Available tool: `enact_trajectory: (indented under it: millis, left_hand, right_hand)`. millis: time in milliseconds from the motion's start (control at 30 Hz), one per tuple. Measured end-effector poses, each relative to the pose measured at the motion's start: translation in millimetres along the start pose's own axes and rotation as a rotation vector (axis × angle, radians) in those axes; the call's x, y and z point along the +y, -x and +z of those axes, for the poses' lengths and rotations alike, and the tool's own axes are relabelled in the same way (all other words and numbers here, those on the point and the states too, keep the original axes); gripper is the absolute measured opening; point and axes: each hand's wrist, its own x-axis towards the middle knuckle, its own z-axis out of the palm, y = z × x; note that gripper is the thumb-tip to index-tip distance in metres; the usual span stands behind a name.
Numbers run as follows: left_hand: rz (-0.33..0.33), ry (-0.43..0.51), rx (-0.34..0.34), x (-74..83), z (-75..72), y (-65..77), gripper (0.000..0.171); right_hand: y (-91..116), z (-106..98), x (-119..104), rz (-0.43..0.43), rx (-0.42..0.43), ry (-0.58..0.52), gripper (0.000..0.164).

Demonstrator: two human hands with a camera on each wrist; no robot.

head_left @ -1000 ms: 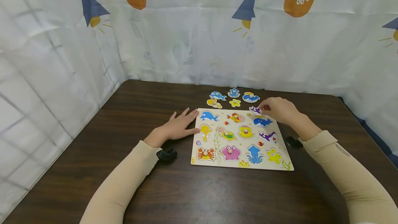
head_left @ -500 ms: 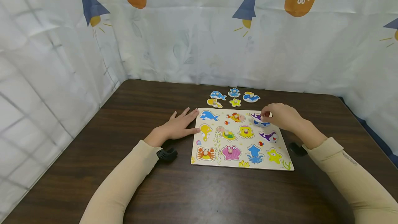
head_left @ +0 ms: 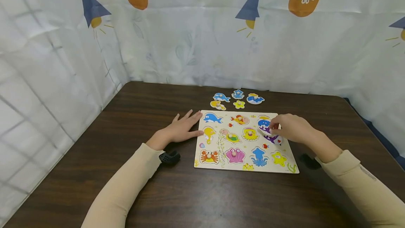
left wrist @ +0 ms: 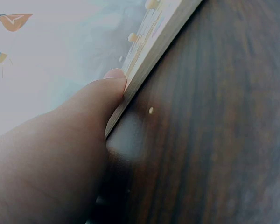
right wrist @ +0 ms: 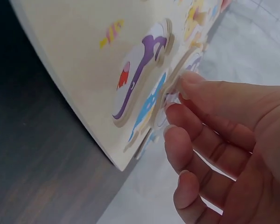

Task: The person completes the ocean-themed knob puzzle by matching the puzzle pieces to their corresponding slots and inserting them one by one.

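A wooden peg-puzzle board [head_left: 270, 167] with sea-animal pictures lies on the table. My right hand [head_left: 292, 128] pinches a purple whale puzzle piece [head_left: 264, 129] by thumb and fingers, above the board's right part. In the right wrist view the piece [right wrist: 170, 86] is edge-on, apart from the purple whale recess [right wrist: 141, 70]; the fingers hide much of it. My left hand [head_left: 180, 129] lies with fingers spread at the board's left edge. Its thumb [left wrist: 113, 84] touches the board's edge in the left wrist view.
Behind the board lie loose pieces: a blue dolphin [head_left: 221, 97], a blue squid [head_left: 238, 94], a blue whale [head_left: 255, 99], a yellow seahorse [head_left: 218, 105] and a yellow star [head_left: 239, 104]. Several pieces, such as the crab [head_left: 209, 156], sit in the board. A white curtain [head_left: 196, 52] hangs behind the table.
My right hand has carried the purple whale puzzle piece from the board's back edge toward me, over the blue whale picture to near the purple whale recess. The left hand stays still.
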Motion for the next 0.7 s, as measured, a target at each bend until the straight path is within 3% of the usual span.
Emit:
enact_trajectory:
  millis: [333,700]
  left_hand:
    - [-0.003,-0.007,-0.003,0.5,-0.1,-0.5,0.086]
    - [-0.006,-0.006,-0.006,0.9,-0.7,0.3,0.086]
  right_hand:
    - [12.2,3.5,0.1,0.023,-0.045,0.002,0.018]
    - [19.0,3.3,1.2,0.005,-0.078,0.0,0.009]
